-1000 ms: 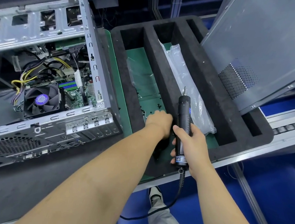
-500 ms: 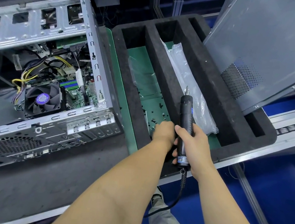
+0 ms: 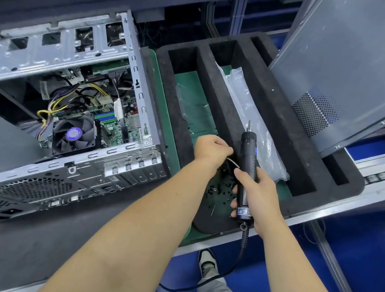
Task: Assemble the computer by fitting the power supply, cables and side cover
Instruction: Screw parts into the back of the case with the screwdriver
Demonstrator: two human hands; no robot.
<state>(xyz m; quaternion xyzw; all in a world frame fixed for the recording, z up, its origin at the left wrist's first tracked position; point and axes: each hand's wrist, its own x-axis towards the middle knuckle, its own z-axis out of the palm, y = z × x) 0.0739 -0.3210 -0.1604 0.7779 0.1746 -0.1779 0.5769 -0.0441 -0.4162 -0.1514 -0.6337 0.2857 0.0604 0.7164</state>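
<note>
Dark desk (image 3: 15, 257): right hand (image 3: 257, 190) wraps the rigid screwdriver (image 3: 246, 172) mid-barrel; left hand (image 3: 211, 148) curled over small, light, slippery screws (image 3: 220, 190), pinch contents hidden.

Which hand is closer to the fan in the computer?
Left. The left hand hovers over the foam tray, just right of the case holding the fan. The right hand, gripping the screwdriver, is farther right.

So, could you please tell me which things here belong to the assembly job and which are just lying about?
In use:
- open computer case
- electric screwdriver, gripped by the right hand
- loose black screws in the foam tray, by the left hand
- side cover

Lying about:
- clear plastic bag
</note>
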